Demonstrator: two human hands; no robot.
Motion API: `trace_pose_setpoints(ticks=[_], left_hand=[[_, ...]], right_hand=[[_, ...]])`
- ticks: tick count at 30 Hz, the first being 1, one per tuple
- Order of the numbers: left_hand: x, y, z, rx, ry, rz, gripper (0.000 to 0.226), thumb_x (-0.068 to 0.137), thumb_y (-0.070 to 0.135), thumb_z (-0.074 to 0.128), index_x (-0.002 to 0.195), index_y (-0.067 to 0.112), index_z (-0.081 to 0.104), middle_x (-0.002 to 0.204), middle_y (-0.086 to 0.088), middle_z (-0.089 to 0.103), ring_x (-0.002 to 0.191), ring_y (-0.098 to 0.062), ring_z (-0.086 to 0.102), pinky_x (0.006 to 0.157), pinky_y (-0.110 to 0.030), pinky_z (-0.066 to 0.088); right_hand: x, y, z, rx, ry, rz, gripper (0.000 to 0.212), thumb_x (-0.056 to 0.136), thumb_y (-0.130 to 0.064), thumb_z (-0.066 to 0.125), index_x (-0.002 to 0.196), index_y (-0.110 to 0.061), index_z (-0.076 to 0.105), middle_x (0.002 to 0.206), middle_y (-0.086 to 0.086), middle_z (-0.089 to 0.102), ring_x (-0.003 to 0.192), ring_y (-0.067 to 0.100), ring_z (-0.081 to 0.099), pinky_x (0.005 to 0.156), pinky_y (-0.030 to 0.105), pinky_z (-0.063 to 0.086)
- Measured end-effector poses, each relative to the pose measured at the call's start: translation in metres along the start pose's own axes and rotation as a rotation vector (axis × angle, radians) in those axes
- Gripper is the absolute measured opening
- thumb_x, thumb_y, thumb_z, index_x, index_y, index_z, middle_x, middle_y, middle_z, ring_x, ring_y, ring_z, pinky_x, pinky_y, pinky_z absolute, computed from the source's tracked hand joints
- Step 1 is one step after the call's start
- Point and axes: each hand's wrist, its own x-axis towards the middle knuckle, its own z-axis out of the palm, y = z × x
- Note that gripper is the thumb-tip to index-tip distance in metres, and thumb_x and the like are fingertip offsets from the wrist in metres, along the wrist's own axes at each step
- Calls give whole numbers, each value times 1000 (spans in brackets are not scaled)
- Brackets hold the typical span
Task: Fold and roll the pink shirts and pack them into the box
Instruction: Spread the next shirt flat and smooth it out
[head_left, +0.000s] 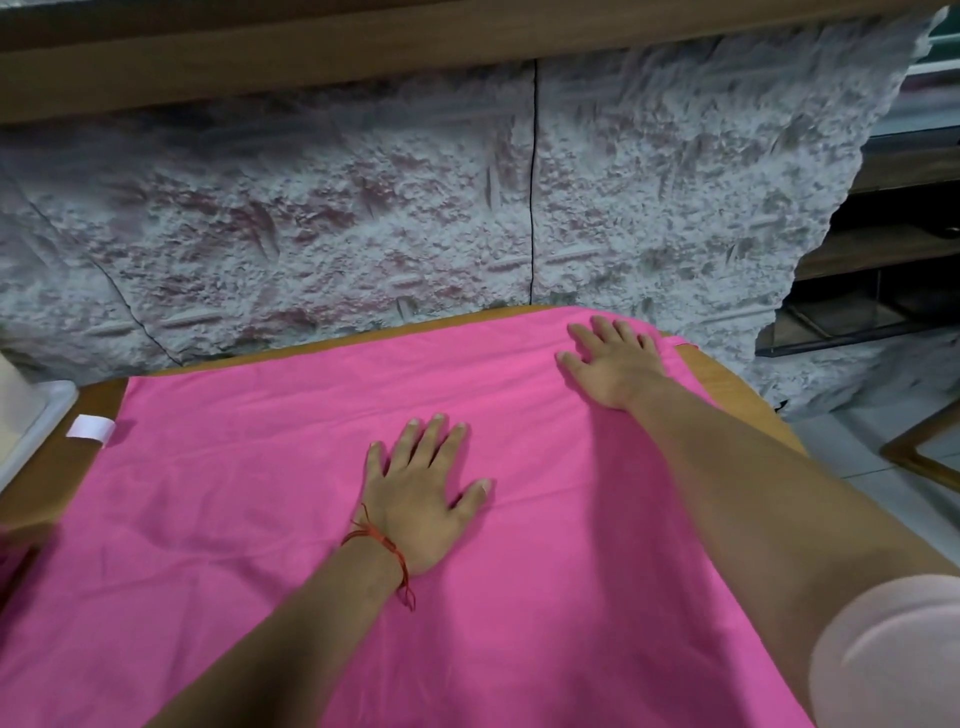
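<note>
1. Location: the pink shirt (249, 519) lies spread flat on a wooden table (719, 376) and covers most of its top. Its near part runs out of view at the bottom edge. Bare wood shows along the far, left and right sides.
2. Left hand (421, 483): palm down on the shirt near its middle, fingers straight and spread, thumb out to the right. It grasps nothing and lies flat on the cloth.
3. Right hand (613, 364): palm down near the shirt's far right corner, fingers straight and slightly fanned, tips close to the far edge of the cloth. It grasps nothing.
4. Spacing: the two hands are well apart, the right one farther from the camera.
5. Red thread bracelet (387, 551): worn on the left wrist, with loose ends trailing over the cloth.
6. Pale pink sleeve (883, 654): covers the right upper arm at the lower right corner.
7. White label (91, 430): lies on the wood at the shirt's far left corner. Whether it is attached to the cloth cannot be told.
8. White container (39, 421): at the left edge, mostly out of view, just beyond the label. Whether it is the packing box cannot be told.
9. Cloth condition: faint creases run out from the left thumb; elsewhere the cloth is largely smooth.
10. Surroundings: a rough white textured wall panel (363, 218) stands behind the table, with a thin dark vertical line (534, 182) on it. Dark wooden shelving (883, 249) stands to the right.
</note>
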Motion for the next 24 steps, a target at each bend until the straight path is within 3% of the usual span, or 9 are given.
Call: trace_pose_setpoints(ticks=[6,10,13,18,24], left_hand=[[-1,1,-3,-16,-12,-16,83,89,87,4,162,47,-6,171,19,-9,158,-12,-13,126,-56,-6],[1,2,-2,-17,-26,-30,84,88,87,4,162,47,-4,172,17,-6,159,-14,-9,125,-56,-6],[-3,4,-9,8,-44,-27,81,91,82,6,163,45,0,172,15,-2,159,-16,-6,125,-58,-2],[-25,16,-24,52,-78,-90,63,104,58,18,164,38,12,173,8,10,159,-22,8,121,-64,17],[-131,14,-27,-8,-126,-60,63,106,56,20,165,38,6,174,8,3,160,-21,1,126,-57,12]], right_hand=[[-16,-3,-11,-61,-21,78,73,104,-67,15,167,-31,8,176,3,2,161,30,4,128,61,6],[-64,-31,-7,72,68,-42,65,108,-59,27,166,-33,17,176,1,8,161,29,9,127,59,9],[-133,-59,13,102,14,-209,64,106,-62,32,165,-38,22,175,-6,14,160,23,12,127,52,11],[-249,-76,46,39,-16,-266,64,103,-66,19,164,-45,16,174,-14,10,161,19,6,127,52,9],[-336,-67,51,29,-44,-274,65,103,-66,12,164,-48,6,173,-19,-2,161,15,-6,130,49,3]])
